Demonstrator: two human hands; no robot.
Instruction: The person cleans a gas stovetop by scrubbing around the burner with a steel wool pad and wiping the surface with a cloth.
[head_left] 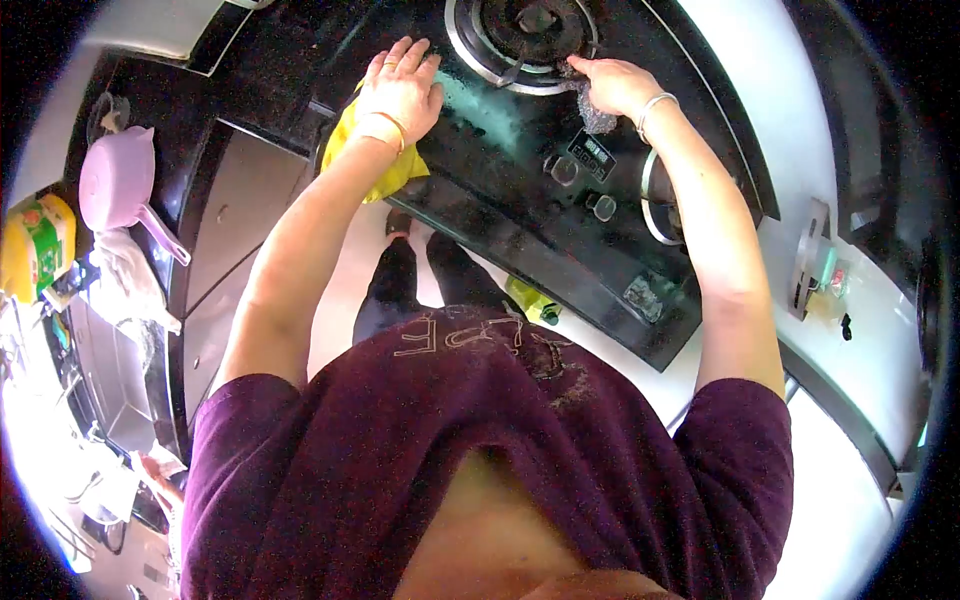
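My left hand [402, 92] lies flat near the front edge of the black glass stove top [480, 190], fingers stretched out. A yellow cloth [390, 180] is under its palm and wrist and hangs over the edge. With bent fingers, my right hand [622, 90] presses a grey steel wool scrubber [598, 112] beside the metal ring of the gas burner [520, 75]; its index finger points at the ring. Whitish wet streaks show on the glass between my hands. Two control knobs [562, 170] sit below the scrubber.
A second burner ring [660, 205] is partly hidden behind my right forearm. Left of the stove are a pink pan [118, 178], a white plastic bag [128, 270], a yellow package [38, 248] and a sink [115, 370]. A yellow-green bottle [530, 300] stands below the counter edge.
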